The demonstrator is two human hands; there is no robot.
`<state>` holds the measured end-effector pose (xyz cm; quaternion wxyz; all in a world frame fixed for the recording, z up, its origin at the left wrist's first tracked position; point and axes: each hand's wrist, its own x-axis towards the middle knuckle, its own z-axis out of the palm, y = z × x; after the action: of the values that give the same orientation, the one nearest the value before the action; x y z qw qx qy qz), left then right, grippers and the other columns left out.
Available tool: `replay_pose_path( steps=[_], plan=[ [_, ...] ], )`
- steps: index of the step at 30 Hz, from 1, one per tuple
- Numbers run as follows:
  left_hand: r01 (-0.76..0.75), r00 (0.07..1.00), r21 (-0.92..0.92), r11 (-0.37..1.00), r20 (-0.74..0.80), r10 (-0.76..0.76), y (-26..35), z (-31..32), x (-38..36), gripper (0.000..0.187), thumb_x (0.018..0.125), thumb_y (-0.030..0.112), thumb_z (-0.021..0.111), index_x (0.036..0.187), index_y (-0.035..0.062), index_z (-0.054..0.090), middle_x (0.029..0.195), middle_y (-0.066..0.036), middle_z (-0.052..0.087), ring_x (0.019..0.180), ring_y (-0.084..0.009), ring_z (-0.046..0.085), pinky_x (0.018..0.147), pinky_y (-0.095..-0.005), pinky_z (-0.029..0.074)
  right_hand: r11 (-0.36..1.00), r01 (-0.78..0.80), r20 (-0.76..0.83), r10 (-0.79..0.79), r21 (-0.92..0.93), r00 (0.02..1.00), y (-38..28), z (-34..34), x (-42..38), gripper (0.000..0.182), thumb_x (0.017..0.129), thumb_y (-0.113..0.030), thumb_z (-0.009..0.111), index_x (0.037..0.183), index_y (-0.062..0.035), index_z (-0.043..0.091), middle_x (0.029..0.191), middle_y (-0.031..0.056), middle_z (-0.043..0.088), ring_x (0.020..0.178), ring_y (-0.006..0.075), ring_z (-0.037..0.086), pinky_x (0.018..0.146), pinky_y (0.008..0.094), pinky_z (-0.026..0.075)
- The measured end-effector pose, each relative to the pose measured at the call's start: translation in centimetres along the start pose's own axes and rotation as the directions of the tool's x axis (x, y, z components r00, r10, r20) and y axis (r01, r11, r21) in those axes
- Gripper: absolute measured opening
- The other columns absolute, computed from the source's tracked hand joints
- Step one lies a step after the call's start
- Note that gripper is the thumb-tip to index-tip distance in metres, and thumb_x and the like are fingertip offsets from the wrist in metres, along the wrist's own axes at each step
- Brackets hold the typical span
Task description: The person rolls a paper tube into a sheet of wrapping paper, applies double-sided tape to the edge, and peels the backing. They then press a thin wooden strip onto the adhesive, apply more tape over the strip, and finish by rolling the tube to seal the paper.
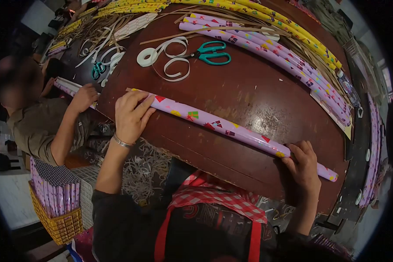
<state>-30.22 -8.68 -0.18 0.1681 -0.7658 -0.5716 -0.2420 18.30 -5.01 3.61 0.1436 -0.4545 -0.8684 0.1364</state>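
Observation:
A roll of lilac wrapping paper printed with gift boxes lies slantwise near the front edge of the brown table. My left hand is closed round its far-left end, where a thin brown strip pokes out. Toward the other end, my right hand grips the roll with thumb and fingers, leaving a short length beyond it. Above the roll rest teal-handled scissors and a coil of white tape with loose curls.
More lilac rolls lie at the back right, beside yellow rolls and brown strips. On the left, a co-worker handles another lilac roll. A yellow basket holds several rolls. Paper shreds litter the area below the table.

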Motion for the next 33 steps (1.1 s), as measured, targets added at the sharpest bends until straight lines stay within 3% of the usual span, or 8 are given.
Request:
replay_pose_path(
  steps=[6,10,15,19,21,28,31,33],
  plan=[
    [-0.007,0.996,-0.179,0.984,-0.093,-0.010,-0.32,0.84,-0.04,0.033,0.071,0.010,0.081,0.102,0.0086,0.071,0.106,-0.007,0.066,0.102,-0.0281,0.062,0.086,-0.0408,0.049,0.999,0.013,0.016,-0.013,0.036,1.000,0.76,-0.16,-0.06,0.041,0.077,-0.026,0.078,0.108,-0.0002,0.069,0.090,0.0145,0.058,0.086,0.0342,0.055,0.074,0.0435,0.047],
    [0.067,0.997,-0.114,0.991,-0.022,-0.070,0.32,0.01,0.67,0.034,0.070,0.009,0.081,0.102,0.0076,0.071,0.107,-0.006,0.066,0.101,-0.0281,0.063,0.086,-0.0408,0.050,1.000,-0.012,0.036,0.012,0.000,0.999,0.58,-0.32,-0.16,0.042,0.078,-0.028,0.077,0.108,0.0000,0.069,0.091,0.0147,0.059,0.087,0.0341,0.056,0.074,0.0433,0.047],
    [-0.089,0.991,-0.047,0.995,-0.104,0.083,-0.05,0.35,0.44,0.030,0.070,0.010,0.082,0.099,0.0056,0.071,0.105,-0.006,0.068,0.101,-0.0266,0.065,0.084,-0.0392,0.052,0.999,-0.045,0.051,0.045,0.005,0.998,0.23,-0.55,-0.09,0.042,0.079,-0.029,0.077,0.108,0.0002,0.069,0.092,0.0145,0.059,0.087,0.0339,0.056,0.074,0.0431,0.047],
    [-0.080,0.989,-0.065,0.995,-0.128,0.071,-0.25,0.48,0.09,0.028,0.071,0.010,0.082,0.097,0.0068,0.072,0.104,-0.006,0.069,0.100,-0.0268,0.066,0.083,-0.0389,0.053,0.999,-0.051,0.046,0.050,0.013,0.998,0.21,-0.54,-0.03,0.042,0.079,-0.029,0.077,0.107,0.0003,0.069,0.091,0.0145,0.059,0.088,0.0339,0.056,0.075,0.0428,0.047],
    [0.008,0.993,-0.140,0.990,-0.119,-0.024,0.05,0.47,0.30,0.025,0.072,0.009,0.082,0.095,0.0070,0.073,0.104,-0.006,0.070,0.100,-0.0276,0.067,0.083,-0.0389,0.054,0.998,-0.058,0.048,0.057,0.012,0.997,0.23,-0.52,0.00,0.042,0.078,-0.029,0.077,0.107,0.0004,0.069,0.091,0.0145,0.059,0.088,0.0339,0.056,0.075,0.0427,0.047],
    [-0.063,0.990,-0.072,0.995,-0.128,0.053,-0.05,0.41,0.14,0.021,0.072,0.006,0.081,0.090,0.0050,0.070,0.102,-0.008,0.070,0.101,-0.0287,0.067,0.083,-0.0396,0.054,0.998,-0.047,0.044,0.045,0.033,0.998,0.34,-0.52,-0.02,0.042,0.078,-0.028,0.078,0.107,0.0007,0.069,0.089,0.0146,0.058,0.086,0.0336,0.055,0.074,0.0427,0.047],
    [0.031,0.994,-0.181,0.983,-0.099,-0.049,0.05,0.47,0.38,0.018,0.076,0.006,0.078,0.091,0.0047,0.069,0.100,-0.009,0.070,0.098,-0.0302,0.066,0.088,-0.0400,0.053,0.999,-0.040,0.036,0.039,0.026,0.999,0.47,-0.51,0.00,0.042,0.079,-0.029,0.078,0.107,0.0007,0.069,0.089,0.0147,0.058,0.085,0.0335,0.055,0.074,0.0428,0.047],
    [0.254,0.951,-0.302,0.919,-0.093,-0.294,0.29,0.87,0.87,0.017,0.078,0.012,0.078,0.091,0.0055,0.069,0.099,-0.008,0.068,0.095,-0.0302,0.063,0.087,-0.0394,0.050,0.999,-0.040,0.038,0.040,0.018,0.998,0.50,-0.42,-0.04,0.042,0.079,-0.029,0.078,0.107,0.0006,0.069,0.088,0.0147,0.058,0.085,0.0335,0.055,0.074,0.0428,0.047]
  ],
)
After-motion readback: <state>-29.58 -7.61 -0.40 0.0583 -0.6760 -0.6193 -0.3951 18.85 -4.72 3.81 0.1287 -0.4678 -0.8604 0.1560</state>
